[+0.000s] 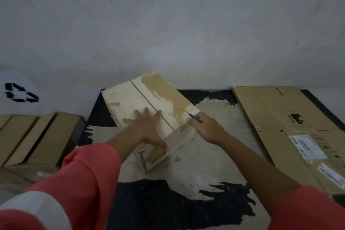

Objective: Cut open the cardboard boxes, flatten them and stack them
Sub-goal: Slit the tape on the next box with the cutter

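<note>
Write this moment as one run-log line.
left hand: pressing box | right hand: gripping blue cutter at box edge | flattened cardboard: right

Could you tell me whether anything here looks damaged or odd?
Yes: the box under the left hand has a darker, ragged patch on top, like torn facing, and the black coating of the table is worn off in large patches.

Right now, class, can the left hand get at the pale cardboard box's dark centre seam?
Probably yes: the left hand lies flat on the pale cardboard box beside its dark seam, nothing between; the right hand holds the blue-handled cutter at its edge.
</note>
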